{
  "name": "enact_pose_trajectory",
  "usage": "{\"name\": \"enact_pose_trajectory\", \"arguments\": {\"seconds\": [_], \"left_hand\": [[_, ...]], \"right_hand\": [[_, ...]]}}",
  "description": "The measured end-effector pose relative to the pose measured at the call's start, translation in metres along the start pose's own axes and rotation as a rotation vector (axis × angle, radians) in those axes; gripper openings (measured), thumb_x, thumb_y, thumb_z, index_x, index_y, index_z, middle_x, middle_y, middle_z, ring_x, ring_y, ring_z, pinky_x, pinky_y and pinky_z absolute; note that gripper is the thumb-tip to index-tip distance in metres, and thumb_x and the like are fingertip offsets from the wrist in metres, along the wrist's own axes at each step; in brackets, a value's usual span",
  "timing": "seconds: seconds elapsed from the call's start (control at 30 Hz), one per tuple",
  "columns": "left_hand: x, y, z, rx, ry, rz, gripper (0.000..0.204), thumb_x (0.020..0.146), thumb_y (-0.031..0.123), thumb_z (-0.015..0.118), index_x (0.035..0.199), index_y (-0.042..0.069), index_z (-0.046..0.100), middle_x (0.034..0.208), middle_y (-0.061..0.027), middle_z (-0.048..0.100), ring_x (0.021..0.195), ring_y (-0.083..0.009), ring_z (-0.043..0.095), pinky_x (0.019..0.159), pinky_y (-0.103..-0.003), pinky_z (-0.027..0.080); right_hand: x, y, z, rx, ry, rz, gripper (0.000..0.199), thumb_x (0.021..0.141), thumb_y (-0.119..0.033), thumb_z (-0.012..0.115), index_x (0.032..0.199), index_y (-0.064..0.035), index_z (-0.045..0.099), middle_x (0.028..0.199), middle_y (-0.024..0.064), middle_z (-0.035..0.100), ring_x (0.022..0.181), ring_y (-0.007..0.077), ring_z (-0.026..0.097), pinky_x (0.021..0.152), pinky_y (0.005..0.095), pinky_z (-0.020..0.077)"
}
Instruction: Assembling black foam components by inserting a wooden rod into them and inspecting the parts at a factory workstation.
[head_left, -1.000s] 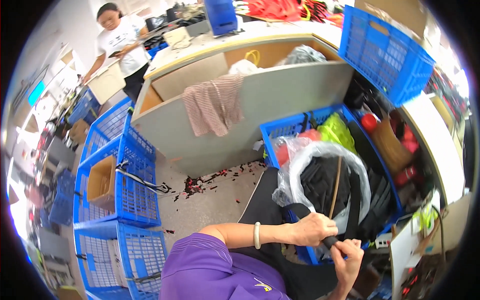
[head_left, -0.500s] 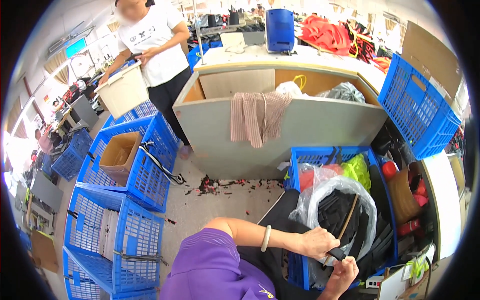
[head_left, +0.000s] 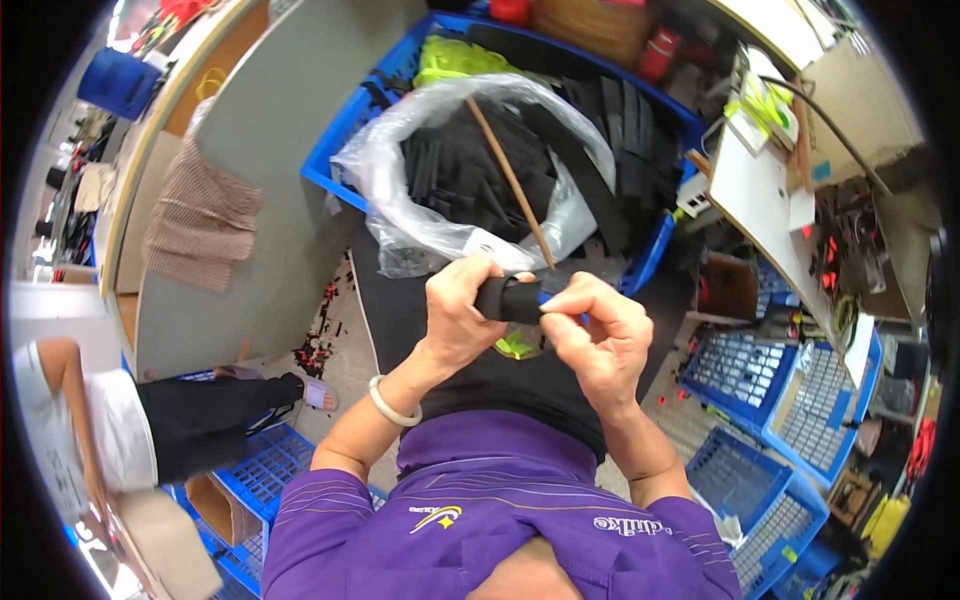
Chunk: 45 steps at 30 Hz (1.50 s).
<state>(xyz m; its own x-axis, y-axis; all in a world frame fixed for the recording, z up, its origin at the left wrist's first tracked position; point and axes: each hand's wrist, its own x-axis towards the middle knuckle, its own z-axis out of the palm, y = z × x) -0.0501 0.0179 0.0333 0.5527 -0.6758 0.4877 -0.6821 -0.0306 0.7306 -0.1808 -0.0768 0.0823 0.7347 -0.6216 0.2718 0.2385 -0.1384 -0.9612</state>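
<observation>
My left hand (head_left: 458, 312) is closed round a short black fabric strip (head_left: 512, 300), which looks folded or looped, above my lap. Thumb and forefinger of my right hand (head_left: 605, 335) pinch the strip's other end. A bit of blue shows by that end, too small to make out. Just beyond my hands a clear plastic bag (head_left: 385, 215) with its rim rolled open holds many black strips (head_left: 450, 150). A thin wooden stick (head_left: 508, 182) lies slanting across the bag, its near end close to my right hand.
The bag sits in a blue crate (head_left: 335, 165) with yellow-green material (head_left: 455, 62) and more black strips. A grey panel (head_left: 290, 110) with a checked cloth (head_left: 205, 215) stands left. Blue crates (head_left: 740, 365) stand right; another person (head_left: 120, 430) is at the left, near a blue crate (head_left: 270, 455).
My view has swung right and downward, so the bag now lies straight ahead. Both hands are now over my lap, still holding the black strip.
</observation>
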Motion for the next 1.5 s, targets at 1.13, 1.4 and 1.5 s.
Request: {"name": "enact_pose_trajectory", "arguments": {"seconds": [1.13, 1.4, 1.5], "left_hand": [[-0.016, 0.029, 0.010, -1.360, -0.974, -0.718, 0.027, 0.085, 0.024, 0.062, 0.086, -0.003, 0.060, 0.062, -0.0026, 0.050, 0.053, -0.0077, 0.045, 0.048, -0.021, 0.033], [-0.022, 0.035, 0.010, -1.147, -0.988, -0.706, 0.025, 0.088, 0.023, 0.059, 0.093, -0.002, 0.062, 0.066, -0.0017, 0.050, 0.059, -0.0083, 0.046, 0.053, -0.022, 0.036], [-0.018, 0.031, 0.012, -0.948, -0.798, -0.406, 0.022, 0.087, 0.014, 0.062, 0.102, -0.002, 0.060, 0.082, -0.0065, 0.060, 0.072, -0.0149, 0.056, 0.066, -0.028, 0.044]], "right_hand": [[0.028, 0.014, -0.035, 0.107, -0.265, -0.049, 0.007, 0.077, -0.003, 0.063, 0.074, 0.0026, 0.061, 0.073, 0.0061, 0.054, 0.063, 0.0132, 0.050, 0.057, 0.0257, 0.0389], [0.035, 0.001, -0.040, 0.398, -0.215, 0.264, 0.020, 0.075, -0.011, 0.063, 0.086, 0.0050, 0.065, 0.076, 0.0064, 0.055, 0.070, 0.0137, 0.049, 0.066, 0.0247, 0.0380], [0.022, 0.017, -0.057, 0.148, -0.534, -0.026, 0.058, 0.054, -0.021, 0.085, 0.102, 0.0042, 0.065, 0.091, 0.0089, 0.059, 0.083, 0.0177, 0.056, 0.074, 0.0289, 0.0434]]}}
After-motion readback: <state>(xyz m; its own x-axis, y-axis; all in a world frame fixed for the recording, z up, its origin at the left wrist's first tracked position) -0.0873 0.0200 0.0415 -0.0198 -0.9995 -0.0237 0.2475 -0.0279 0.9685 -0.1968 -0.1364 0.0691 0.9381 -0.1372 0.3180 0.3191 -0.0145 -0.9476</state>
